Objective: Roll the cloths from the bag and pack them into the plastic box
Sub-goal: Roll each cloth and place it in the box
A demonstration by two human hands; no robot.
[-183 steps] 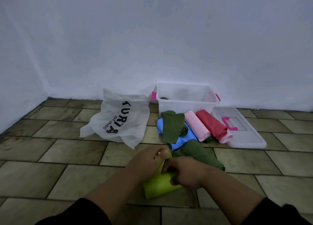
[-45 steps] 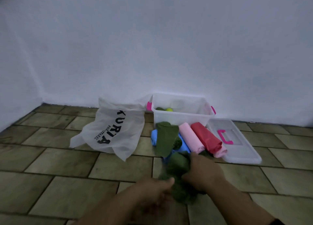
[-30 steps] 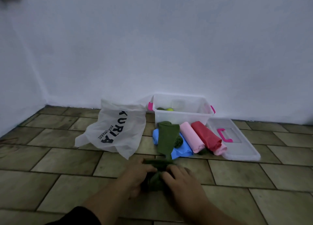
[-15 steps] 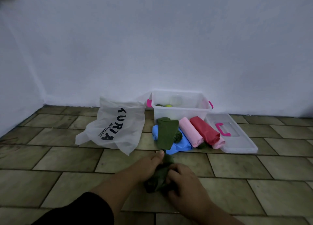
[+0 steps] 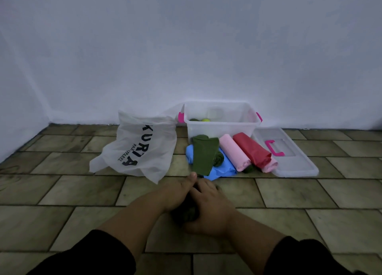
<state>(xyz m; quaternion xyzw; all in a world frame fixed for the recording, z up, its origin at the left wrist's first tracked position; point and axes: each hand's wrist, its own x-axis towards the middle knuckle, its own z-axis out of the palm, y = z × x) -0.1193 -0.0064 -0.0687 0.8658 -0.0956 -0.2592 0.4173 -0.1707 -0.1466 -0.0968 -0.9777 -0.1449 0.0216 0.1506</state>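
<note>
On the floor tiles in front of me, my left hand [image 5: 177, 194] and my right hand [image 5: 208, 207] press together on a dark green cloth [image 5: 187, 213], which is almost fully hidden under them. Beyond lies a pile of cloths: a dark green one [image 5: 203, 153] over a blue one [image 5: 224, 167], a light pink roll [image 5: 233, 151] and a red roll [image 5: 251, 150]. The clear plastic box [image 5: 221, 126] with pink latches stands open at the wall, holding a lime-yellow roll [image 5: 205, 120] and a dark green one. The white "KURTA" bag [image 5: 140, 148] lies left of it.
The box's clear lid [image 5: 289, 157] with a pink handle lies flat on the floor right of the cloth pile. A white wall runs behind everything, with a corner at the far left. Tiled floor surrounds my hands.
The lime-yellow cloth I held earlier now sits in the box. I pulled a dark green cloth from the pile towards me, and both hands have closed over it, hiding more of it.
</note>
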